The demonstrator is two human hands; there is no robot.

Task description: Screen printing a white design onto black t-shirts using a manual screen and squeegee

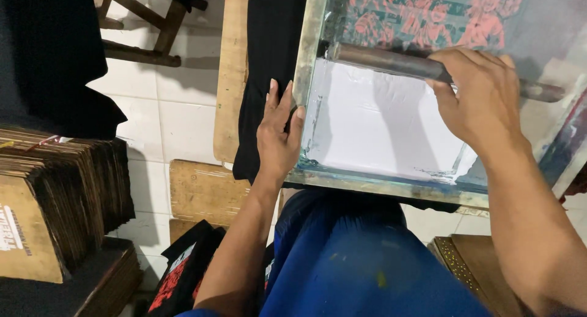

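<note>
Right hand (pixel 483 103) clamps fingers around the dark cylindrical squeegee handle (pixel 391 61) over glossy white ink; left hand (pixel 278 136), fingers flat, presses the screen frame (pixel 309 60), red design showing.

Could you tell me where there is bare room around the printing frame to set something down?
White floor tiles lie bare between the stacked boards and the wooden platen. A bare board lies below the left hand. The screen frame is crowded: right hand on the squeegee, white ink beneath.
</note>
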